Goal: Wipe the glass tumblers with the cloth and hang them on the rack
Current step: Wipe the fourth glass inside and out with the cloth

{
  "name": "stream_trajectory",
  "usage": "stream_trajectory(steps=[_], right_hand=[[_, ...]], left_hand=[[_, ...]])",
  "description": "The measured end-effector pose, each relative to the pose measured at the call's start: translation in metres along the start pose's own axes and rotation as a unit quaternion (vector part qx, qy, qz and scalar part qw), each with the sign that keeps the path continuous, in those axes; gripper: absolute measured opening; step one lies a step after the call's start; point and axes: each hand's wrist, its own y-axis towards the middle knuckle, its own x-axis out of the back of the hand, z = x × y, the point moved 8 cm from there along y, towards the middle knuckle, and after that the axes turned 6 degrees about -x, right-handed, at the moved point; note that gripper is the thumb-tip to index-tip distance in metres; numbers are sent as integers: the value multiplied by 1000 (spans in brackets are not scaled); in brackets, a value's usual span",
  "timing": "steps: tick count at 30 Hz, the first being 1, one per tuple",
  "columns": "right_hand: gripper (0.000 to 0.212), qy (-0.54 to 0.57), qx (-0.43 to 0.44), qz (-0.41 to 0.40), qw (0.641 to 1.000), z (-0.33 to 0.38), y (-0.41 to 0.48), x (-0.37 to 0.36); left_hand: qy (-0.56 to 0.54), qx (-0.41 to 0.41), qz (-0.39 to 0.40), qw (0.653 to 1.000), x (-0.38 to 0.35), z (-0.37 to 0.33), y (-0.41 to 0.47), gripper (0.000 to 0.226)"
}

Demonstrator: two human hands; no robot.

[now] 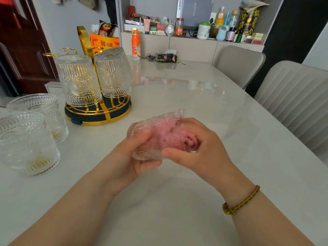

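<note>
Stretching out on every side of both grips, the pale glossy surface (186, 96) is widest ahead and to the right. Its right edge runs beside two ribbed grey chairs (294, 96), and that side gives the freest room. The left side is crowded. Ahead and left of the left grip (134, 157) stands the gold wire rack (99, 115) on a dark round base, with two hung tumblers (79, 80) mouth down on its prongs. Directly left of that grip, two upright tumblers (26, 142) stand touching, near the surface's left edge.

Between the grips the held tumbler (142, 129) lies on its side over the surface. The left grip curls round its base end. The right grip (202, 153) has its thumb on the outer wall and its fingers tucked into the mouth, bunching the pink cloth (170, 134) inside the glass.

Far ahead, near the back edge, a black packet (166, 58) reads "PINO", with an orange bottle (136, 44) left of it whose label is too small to read. An orange snack bag (103, 42) behind the rack bears red characters. A woven bracelet (241, 201) circles the right wrist.
</note>
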Motion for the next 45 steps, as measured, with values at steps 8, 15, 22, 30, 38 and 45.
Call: stream_trajectory(steps=[8,15,22,30,38,45], right_hand=[[15,99,-109,-22,989,-21,2,10],[16,148,-111,19,983,-14,0,9],[26,-18,-28,36,999,-6,0,-3],[44,284,-214,-1,935,-36,-1,4],[30,27,-24,19,999,2,-2,3],[20,92,-102,-21,990,-16,0,4]], left_hand=[[102,-11,56,993,-5,0,-1,78],[105,-89,41,990,-2,-13,2,98],[-9,89,17,996,-3,10,-5,41],[218,-129,4,967,-10,-23,-6,94],[14,37,45,998,-7,-1,-2,76],[91,27,36,995,-2,3,0,51]])
